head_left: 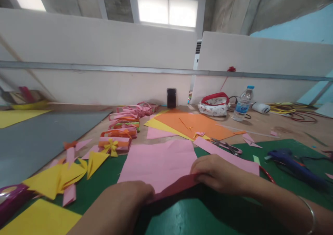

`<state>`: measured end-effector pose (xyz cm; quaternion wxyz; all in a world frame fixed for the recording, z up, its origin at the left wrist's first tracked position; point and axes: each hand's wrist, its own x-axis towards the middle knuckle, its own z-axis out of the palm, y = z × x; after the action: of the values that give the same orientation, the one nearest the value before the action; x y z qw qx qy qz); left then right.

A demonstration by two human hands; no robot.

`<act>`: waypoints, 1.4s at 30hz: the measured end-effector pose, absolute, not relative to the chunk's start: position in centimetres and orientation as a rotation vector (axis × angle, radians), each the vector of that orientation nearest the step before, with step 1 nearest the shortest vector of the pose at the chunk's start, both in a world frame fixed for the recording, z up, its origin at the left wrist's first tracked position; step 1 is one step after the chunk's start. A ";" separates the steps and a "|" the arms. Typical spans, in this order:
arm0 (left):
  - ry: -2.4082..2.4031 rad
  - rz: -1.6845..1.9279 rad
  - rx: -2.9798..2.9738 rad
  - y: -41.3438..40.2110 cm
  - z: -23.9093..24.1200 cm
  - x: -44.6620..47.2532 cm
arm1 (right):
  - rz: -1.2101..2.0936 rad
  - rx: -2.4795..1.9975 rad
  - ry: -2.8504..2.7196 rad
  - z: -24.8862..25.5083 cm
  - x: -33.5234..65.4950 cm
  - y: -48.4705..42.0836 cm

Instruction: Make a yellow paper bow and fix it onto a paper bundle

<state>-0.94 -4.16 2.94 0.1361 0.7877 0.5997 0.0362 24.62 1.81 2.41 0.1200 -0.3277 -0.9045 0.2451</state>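
A pink paper sheet (161,162) lies over the green mat (171,217), its near edge lifted and bent up between my hands. My right hand (212,172) pinches the right end of that edge, thumb below and fingers on top. At the left end my left hand (130,197) is closed on the same edge; its fingertips are mostly hidden behind the back of the hand. A pink paper strip (231,157) lies just beyond my right hand, with scissors (226,145) by its far end.
Yellow paper pieces (57,179) and rolled pink-and-orange paper bundles (117,141) lie at left. Behind are an orange sheet (192,122), a phone (171,98), a pouch (214,105) and a water bottle (243,105). A blue glue gun (293,165) rests at right.
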 end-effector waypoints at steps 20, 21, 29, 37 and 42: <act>1.480 0.110 2.207 1.0 2.2 -0.3 | -0.158 -0.747 -2.663 -0.1 21.2 0.0; 1.488 0.116 2.230 1.0 2.0 -0.2 | -0.201 -0.674 -2.669 -0.3 20.9 -0.1; 1.480 0.204 2.465 1.1 1.4 0.6 | -0.155 -0.835 -2.863 -1.1 20.7 -0.5; 1.692 0.192 2.445 1.5 0.2 -0.6 | -0.048 -0.711 -3.021 0.7 20.7 -1.0; 1.975 0.134 2.364 1.9 -0.6 -4.2 | 0.057 -0.919 -3.118 2.1 21.4 -1.9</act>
<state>-4.19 1.90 -0.56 0.0290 0.7663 0.6404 0.0433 21.41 -1.88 2.13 -0.0545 -0.2822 -0.9576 0.0176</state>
